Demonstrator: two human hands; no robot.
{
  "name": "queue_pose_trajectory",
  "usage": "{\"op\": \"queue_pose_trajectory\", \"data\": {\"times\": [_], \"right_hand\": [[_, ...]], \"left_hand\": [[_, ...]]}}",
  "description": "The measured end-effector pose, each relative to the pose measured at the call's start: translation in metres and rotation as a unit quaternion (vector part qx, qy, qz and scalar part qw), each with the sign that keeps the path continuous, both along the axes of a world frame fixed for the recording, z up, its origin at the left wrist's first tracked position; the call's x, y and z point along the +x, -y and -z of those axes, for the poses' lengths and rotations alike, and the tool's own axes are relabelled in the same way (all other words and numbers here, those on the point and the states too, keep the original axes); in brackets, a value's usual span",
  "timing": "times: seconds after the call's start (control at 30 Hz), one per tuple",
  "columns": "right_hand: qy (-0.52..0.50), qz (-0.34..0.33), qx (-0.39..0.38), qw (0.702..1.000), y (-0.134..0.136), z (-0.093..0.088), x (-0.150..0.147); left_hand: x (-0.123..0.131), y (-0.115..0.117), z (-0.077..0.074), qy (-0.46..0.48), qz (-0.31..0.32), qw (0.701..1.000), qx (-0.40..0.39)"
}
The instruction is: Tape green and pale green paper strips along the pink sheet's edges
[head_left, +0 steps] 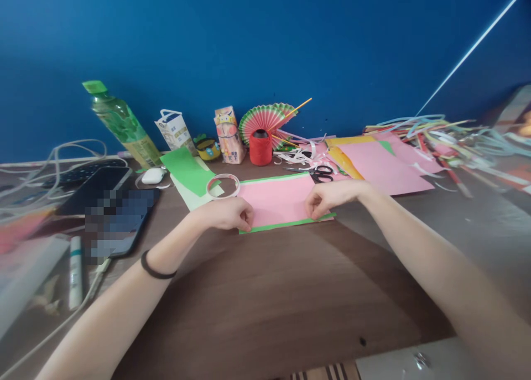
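A pink sheet of paper (pixel 277 200) with green strips along its near and far edges lies flat on the brown table. My left hand (pixel 233 213) pinches its near left side, fingers closed at the green border. At the near right corner, my right hand (pixel 327 199) is closed on the same edge, with a bit of green sticking out past the fingers. A roll of tape (pixel 223 176) sits just beyond my left hand, beside a green sheet (pixel 188 170). Black-handled scissors (pixel 321 173) lie behind my right hand.
Along the blue wall stand a green bottle (pixel 124 123), a carton (pixel 176 131), a red spool of thread (pixel 260 149) and a folded paper fan (pixel 265 123). Phones (pixel 133 219) and cables are at left. Pink sheets (pixel 385 164) and paper strips (pixel 440 136) pile up at right.
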State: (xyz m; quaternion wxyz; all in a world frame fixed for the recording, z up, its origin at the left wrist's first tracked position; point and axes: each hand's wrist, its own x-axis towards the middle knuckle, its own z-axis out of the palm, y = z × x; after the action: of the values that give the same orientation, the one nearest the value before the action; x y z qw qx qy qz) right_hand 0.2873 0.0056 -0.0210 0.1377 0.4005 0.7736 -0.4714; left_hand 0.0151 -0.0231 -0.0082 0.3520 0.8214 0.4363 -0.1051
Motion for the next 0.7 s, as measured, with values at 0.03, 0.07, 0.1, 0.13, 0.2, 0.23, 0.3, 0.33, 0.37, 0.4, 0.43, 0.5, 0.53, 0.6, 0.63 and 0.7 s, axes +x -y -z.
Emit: {"op": "queue_pose_trajectory", "data": {"times": [0.03, 0.07, 0.1, 0.13, 0.2, 0.23, 0.3, 0.33, 0.37, 0.4, 0.43, 0.5, 0.53, 0.6, 0.63, 0.7], "right_hand": [[-0.001, 0.0, 0.0, 1.0, 0.0003, -0.0004, -0.0002], [-0.001, -0.001, -0.001, 1.0, 0.0005, -0.0008, -0.0004], [-0.002, -0.002, -0.001, 1.0, 0.0006, -0.0011, -0.0004], [-0.002, -0.002, 0.0, 1.0, 0.0006, -0.0012, -0.0003], [-0.001, -0.002, 0.001, 1.0, 0.0, -0.0007, 0.0001], [0.0, -0.002, 0.002, 1.0, -0.0003, -0.0002, 0.0005], [-0.001, -0.002, 0.001, 1.0, -0.001, 0.0008, 0.001], [-0.001, -0.002, 0.0, 1.0, -0.0012, 0.0011, 0.0011], [-0.002, -0.003, -0.001, 1.0, -0.0012, 0.0012, 0.0011], [-0.002, -0.004, -0.003, 1.0, -0.001, 0.001, 0.0009], [-0.003, -0.004, -0.005, 1.0, -0.0007, 0.0006, 0.0005], [-0.003, -0.002, -0.011, 1.0, 0.0002, -0.0005, -0.0003], [-0.002, -0.001, -0.011, 1.0, 0.0007, -0.0011, -0.0008], [0.0, 0.002, -0.009, 1.0, 0.0014, -0.0019, -0.0014], [0.001, 0.004, -0.007, 1.0, 0.0016, -0.002, -0.0016], [0.002, 0.005, -0.006, 1.0, 0.0014, -0.0016, -0.0016]], "left_hand": [[0.0003, 0.0004, -0.0001, -0.003, -0.003, 1.0, 0.002], [0.0006, 0.0009, -0.0003, -0.006, -0.004, 1.0, 0.004], [0.0009, 0.0013, -0.0005, -0.008, -0.005, 1.0, 0.006], [0.0012, 0.0017, -0.0008, -0.011, -0.005, 1.0, 0.008], [0.0019, 0.0024, -0.0016, -0.017, -0.005, 1.0, 0.013], [0.0023, 0.0027, -0.0021, -0.02, -0.005, 1.0, 0.015], [0.0029, 0.0032, -0.0029, -0.025, -0.005, 1.0, 0.018], [0.0031, 0.0035, -0.0032, -0.028, -0.005, 0.999, 0.018], [0.0033, 0.0037, -0.0033, -0.03, -0.005, 0.999, 0.019], [0.0034, 0.004, -0.0034, -0.033, -0.006, 0.999, 0.02], [0.0035, 0.0042, -0.0033, -0.036, -0.008, 0.999, 0.02], [0.0033, 0.0047, -0.0031, -0.04, -0.012, 0.999, 0.023], [0.0031, 0.0049, -0.0029, -0.041, -0.013, 0.999, 0.026], [0.0027, 0.0051, -0.0026, -0.045, -0.016, 0.998, 0.034], [0.0024, 0.0051, -0.0025, -0.047, -0.017, 0.998, 0.039], [0.002, 0.0049, -0.0023, -0.055, -0.02, 0.997, 0.045]]}}
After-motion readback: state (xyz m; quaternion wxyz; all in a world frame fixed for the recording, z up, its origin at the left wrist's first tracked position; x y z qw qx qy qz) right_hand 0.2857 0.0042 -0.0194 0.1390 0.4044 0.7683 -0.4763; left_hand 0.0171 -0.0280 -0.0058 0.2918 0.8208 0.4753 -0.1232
